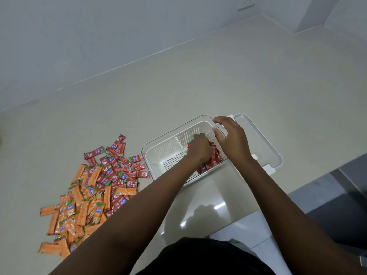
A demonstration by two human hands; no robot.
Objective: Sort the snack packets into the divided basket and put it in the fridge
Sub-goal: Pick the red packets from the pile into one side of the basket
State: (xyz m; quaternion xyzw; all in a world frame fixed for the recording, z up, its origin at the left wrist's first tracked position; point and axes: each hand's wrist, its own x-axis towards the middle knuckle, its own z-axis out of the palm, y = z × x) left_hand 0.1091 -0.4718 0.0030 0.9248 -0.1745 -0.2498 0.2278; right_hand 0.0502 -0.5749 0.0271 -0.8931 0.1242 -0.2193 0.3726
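- Left hand (200,148): lowered into the right compartment of the divided basket (158,155), fingers curled down among the red packets (210,165); grasping or merely pressing them, cannot tell.
- Right hand (232,141): poised at the basket's far right rim, fingers loosely bent, gripping nothing visible; touching the rim or just above it, unclear.
- Basket: near the counter's (238,76) front edge, seated in a clear outer tub (262,139); left compartment bare of packets.
- Loose pile: red packets (119,167) and orange packets (83,205) mixed, left of the basket, toward the front-left of the counter; long axes pointing every way.
- Key relation: pile lying left of both hands, nearer the left hand; likely next reach leftward across the basket's left wall.
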